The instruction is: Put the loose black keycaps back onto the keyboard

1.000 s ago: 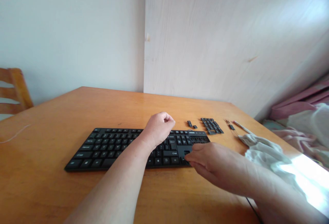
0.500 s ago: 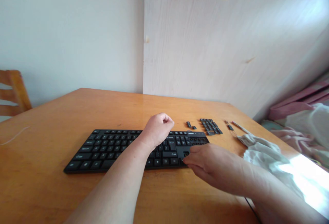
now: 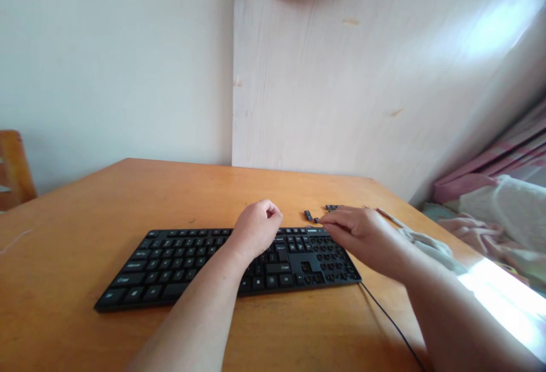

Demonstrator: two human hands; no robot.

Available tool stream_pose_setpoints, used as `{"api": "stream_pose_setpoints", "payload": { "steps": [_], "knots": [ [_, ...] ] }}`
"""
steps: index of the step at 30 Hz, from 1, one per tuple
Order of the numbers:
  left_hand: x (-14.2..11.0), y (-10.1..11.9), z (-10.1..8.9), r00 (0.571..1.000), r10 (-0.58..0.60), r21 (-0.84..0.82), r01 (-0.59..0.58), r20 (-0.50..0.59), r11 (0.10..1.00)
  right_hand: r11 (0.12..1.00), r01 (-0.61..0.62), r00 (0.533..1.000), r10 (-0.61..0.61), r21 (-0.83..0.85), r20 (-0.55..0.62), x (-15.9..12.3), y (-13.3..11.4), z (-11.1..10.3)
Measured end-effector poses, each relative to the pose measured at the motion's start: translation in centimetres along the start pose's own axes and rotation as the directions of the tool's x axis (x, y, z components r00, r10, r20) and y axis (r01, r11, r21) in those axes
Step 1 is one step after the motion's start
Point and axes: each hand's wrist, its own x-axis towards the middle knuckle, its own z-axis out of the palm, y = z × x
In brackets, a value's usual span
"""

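A black keyboard (image 3: 183, 262) lies flat on the wooden table. Its number pad (image 3: 335, 258) and most of the arrow cluster show bare sockets without keycaps. Over its upper middle, my left hand (image 3: 258, 227) is closed with fingers curled in; whatever it may hold is hidden. My right hand (image 3: 362, 232) hovers past the keyboard's far right corner, fingers stretched out, no object visible in them. Its fingertips are beside a small loose keycap (image 3: 316, 220), with a larger loose keycap (image 3: 307, 215) just left of it.
More loose keycaps (image 3: 331, 207) lie behind my right hand, mostly covered by it. A thin pen-like stick (image 3: 388, 217) and a pale cloth (image 3: 430, 244) rest to the right. The keyboard's cable (image 3: 390, 318) runs toward the near edge. A wooden chair (image 3: 16, 167) stands at left.
My right hand has left the keyboard's arrow keys and moved away from me, up to the loose keycaps. The left hand stays closed over the keyboard. The view has tilted upward slightly.
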Motion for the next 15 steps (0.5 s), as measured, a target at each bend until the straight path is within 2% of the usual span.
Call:
{"api": "stream_pose_setpoints", "payload": {
  "steps": [4, 15],
  "knots": [
    [-0.2, 0.0, 0.0, 0.999, 0.027, 0.065, -0.029, 0.021, 0.997, 0.998, -0.067, 0.995, 0.066, -0.011, -0.080, 0.8, 1.4, 0.0],
    [-0.5, 0.1, 0.1, 0.998, 0.025, 0.221, -0.038, 0.059, 0.975, 0.973, -0.214, 0.973, 0.220, -0.088, 0.072, 5.2, 5.6, 3.2]
  ]
}}
